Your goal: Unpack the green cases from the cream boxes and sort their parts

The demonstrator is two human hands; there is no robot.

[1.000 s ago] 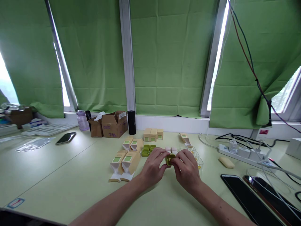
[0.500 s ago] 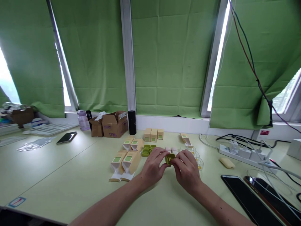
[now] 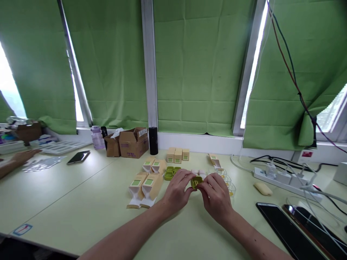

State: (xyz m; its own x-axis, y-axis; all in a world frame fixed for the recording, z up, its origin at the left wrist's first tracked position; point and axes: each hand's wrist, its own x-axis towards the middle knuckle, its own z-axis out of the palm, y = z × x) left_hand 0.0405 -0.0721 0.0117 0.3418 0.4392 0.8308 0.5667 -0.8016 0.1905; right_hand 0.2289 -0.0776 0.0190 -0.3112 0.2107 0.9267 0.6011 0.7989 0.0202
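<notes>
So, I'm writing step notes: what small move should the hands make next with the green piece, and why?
Probably steady the green piece with the left hand while the right hand adjusts it, since both hands hold it, from opposite sides.

Shown in the lower half of the frame, just right of the midline: small olive-green cup (image 3: 196,181), squarish in outline, with rounded corners. Tilted, with hollow side turned toward the viewer. Pinched at the left edge by the left hand (image 3: 176,189) and near the lower right by the right hand (image 3: 217,195). Marked inside by paler streaks, too small to resolve.
</notes>
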